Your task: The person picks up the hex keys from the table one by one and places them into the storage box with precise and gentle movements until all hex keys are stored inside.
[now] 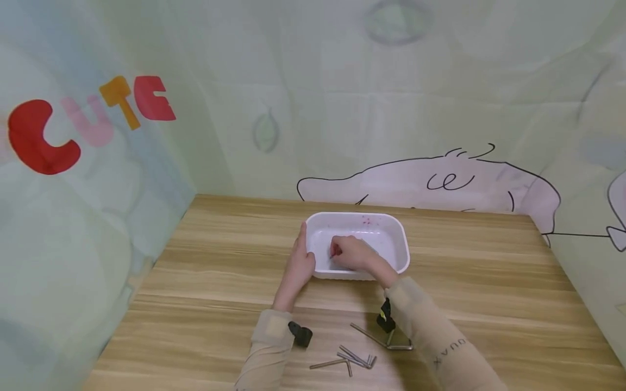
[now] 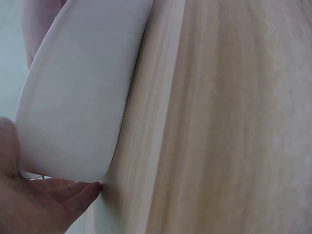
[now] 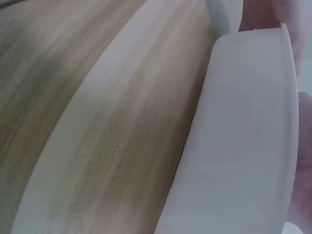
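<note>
A white rectangular tray (image 1: pixel 403 244) sits on the wooden table. At its left end, my left hand (image 1: pixel 297 266) holds the near corner, fingers along the outer side wall and thumb by the rim. The left wrist view shows that hand (image 2: pixel 44 207) against the end of the tray (image 2: pixel 83 92). My right hand (image 1: pixel 356 253) reaches over the front rim into the tray, fingers curled downward near the left half of its floor. I cannot tell what, if anything, is between those fingertips. In the right wrist view, the tray's outer wall (image 3: pixel 236 131) hides most of this hand.
Several metal L-shaped hex keys lie on the table in front of the tray, including one at the left (image 1: pixel 327 364) and one partly beside my right sleeve (image 1: pixel 369 335). A printed cloth backdrop (image 1: pixel 235 108) stands behind the table. Small red marks show inside the tray's far wall.
</note>
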`<action>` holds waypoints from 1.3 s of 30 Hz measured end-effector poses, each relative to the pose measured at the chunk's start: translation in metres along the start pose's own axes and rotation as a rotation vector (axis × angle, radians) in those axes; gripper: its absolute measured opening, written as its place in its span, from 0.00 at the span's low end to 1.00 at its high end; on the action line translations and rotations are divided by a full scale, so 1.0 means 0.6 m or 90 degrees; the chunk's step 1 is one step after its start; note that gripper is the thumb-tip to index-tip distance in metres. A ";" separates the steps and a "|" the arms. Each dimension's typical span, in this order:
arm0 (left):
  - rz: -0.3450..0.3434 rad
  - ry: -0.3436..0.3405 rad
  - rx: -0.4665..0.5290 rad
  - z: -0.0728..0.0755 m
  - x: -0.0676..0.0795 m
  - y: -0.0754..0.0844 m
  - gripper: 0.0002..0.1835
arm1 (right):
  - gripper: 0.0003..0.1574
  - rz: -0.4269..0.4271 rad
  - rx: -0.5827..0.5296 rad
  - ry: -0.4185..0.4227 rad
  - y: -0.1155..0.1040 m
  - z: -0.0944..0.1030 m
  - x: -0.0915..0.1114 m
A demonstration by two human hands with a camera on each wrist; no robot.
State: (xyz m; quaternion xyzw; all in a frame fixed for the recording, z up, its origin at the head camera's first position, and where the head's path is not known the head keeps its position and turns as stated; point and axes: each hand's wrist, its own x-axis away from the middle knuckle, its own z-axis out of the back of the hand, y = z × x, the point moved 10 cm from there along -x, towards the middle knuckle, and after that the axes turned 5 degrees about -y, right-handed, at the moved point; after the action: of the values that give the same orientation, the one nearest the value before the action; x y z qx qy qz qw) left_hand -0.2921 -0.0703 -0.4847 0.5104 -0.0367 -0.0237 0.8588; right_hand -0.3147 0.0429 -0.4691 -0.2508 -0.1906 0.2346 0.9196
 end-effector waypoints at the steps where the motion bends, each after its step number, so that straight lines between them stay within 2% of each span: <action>1: -0.003 0.000 0.001 0.000 0.000 0.001 0.40 | 0.05 0.001 0.002 -0.003 -0.001 -0.001 -0.001; 11: -0.006 0.003 0.006 0.001 -0.002 0.004 0.40 | 0.05 0.024 0.029 -0.003 -0.014 -0.008 -0.010; 22: -0.020 0.010 0.002 0.002 -0.001 0.007 0.40 | 0.03 0.001 0.050 -0.024 -0.010 -0.017 -0.018; 29: -0.006 -0.001 0.006 0.000 -0.002 0.003 0.40 | 0.02 -0.014 0.053 -0.032 -0.006 -0.020 -0.018; 39: -0.004 0.002 -0.002 0.000 0.000 0.002 0.40 | 0.02 -0.005 0.042 0.000 -0.010 -0.013 -0.005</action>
State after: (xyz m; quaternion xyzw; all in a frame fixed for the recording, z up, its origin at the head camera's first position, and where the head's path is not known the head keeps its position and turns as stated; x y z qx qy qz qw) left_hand -0.2921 -0.0698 -0.4837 0.5093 -0.0341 -0.0256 0.8596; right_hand -0.3112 0.0337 -0.4728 -0.2194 -0.1838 0.2371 0.9284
